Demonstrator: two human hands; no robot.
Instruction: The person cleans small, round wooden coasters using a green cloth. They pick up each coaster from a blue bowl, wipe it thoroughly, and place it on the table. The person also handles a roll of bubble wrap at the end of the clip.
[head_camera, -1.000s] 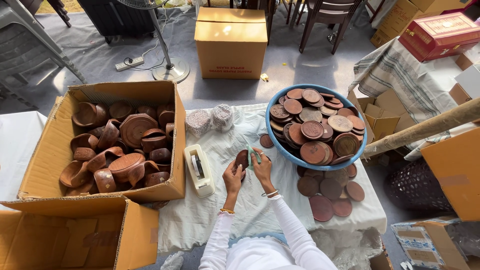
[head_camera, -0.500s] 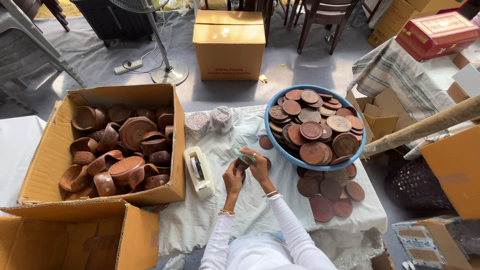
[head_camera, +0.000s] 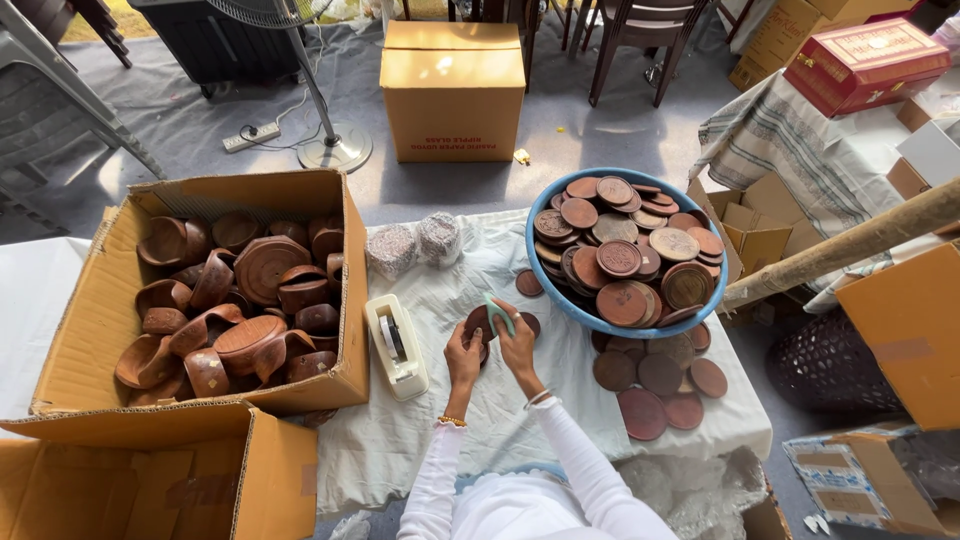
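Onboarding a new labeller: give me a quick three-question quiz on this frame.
1. True or false: the blue basin holds round brown lids.
2. What lies just beside the left hand: A) white tape dispenser, B) a kettle, C) a broom?
3. What fills the open cardboard box on the table's left?

Key:
1. True.
2. A.
3. Brown clay pots, piled loosely. Both hands, the right hand included, hold a small brown disc over the white cloth.
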